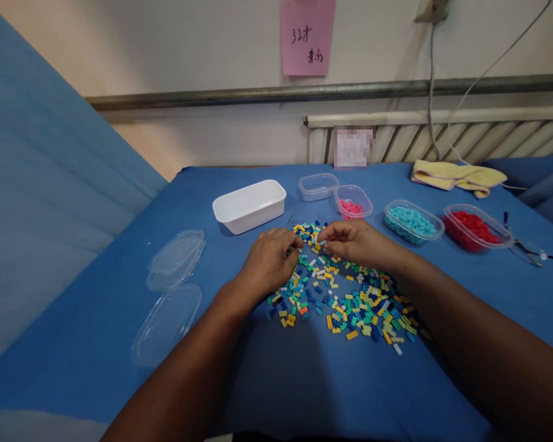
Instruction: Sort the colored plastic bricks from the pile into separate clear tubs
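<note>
With pink bricks (351, 207), light-blue bricks (412, 221) and red bricks (474, 227) already in 3 tubs (507, 243), I have mixed bricks (363, 307) left loose on the bench (281, 387) around my left hand (268, 258) and right hand (357, 239), fingers curled, though whether they grip any I cannot tell.

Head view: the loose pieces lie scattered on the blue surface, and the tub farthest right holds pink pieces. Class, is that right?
Not quite: the tub farthest right holds red pieces, not pink, as the head view shows. The loose pieces do lie scattered on the blue surface.
</note>
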A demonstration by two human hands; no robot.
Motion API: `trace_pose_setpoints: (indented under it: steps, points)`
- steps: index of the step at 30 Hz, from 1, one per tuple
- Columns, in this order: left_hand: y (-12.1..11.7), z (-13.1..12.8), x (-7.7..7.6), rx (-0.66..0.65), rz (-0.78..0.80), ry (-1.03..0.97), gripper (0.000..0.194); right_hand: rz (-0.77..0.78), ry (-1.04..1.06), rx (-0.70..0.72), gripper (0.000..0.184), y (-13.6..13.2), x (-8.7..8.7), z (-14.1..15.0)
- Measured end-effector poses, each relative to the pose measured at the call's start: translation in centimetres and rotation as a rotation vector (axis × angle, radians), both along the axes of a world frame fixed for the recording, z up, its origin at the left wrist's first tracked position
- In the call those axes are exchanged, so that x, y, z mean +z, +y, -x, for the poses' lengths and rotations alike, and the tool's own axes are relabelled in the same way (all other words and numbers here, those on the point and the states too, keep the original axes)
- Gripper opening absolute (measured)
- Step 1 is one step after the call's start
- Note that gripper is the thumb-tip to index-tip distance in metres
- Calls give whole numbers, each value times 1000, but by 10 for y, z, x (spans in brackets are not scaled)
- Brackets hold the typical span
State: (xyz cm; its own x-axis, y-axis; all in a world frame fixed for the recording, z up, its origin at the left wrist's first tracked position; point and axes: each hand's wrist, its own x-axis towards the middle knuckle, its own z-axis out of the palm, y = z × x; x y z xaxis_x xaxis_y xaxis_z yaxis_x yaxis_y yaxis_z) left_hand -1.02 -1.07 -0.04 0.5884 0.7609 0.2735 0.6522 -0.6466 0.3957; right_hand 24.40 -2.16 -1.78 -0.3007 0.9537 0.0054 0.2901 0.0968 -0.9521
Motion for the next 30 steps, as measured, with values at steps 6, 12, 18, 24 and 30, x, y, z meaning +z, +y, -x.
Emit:
trace_pose_setpoints:
  steps: [6, 12, 18, 24, 30]
  points:
    - [-6, -7, -2, -143, -65, 131, 19, -97, -58, -127, 30, 9, -2, -11]
    - [-13, -9, 4, -153, -113, 269, 23, -178, -160, -148, 23, 6, -1, -9]
    - [-15, -8, 2, -14, -114, 149, 26, -387, -772, -9, 29, -2, 15, 1]
    - [-16, -11, 0, 2, -77, 106, 24, -392, -936, 66, 31, -1, 21, 6]
    - [-16, -14, 0, 13, -30, 113, 13, -388, -993, 134, 29, -2, 23, 13]
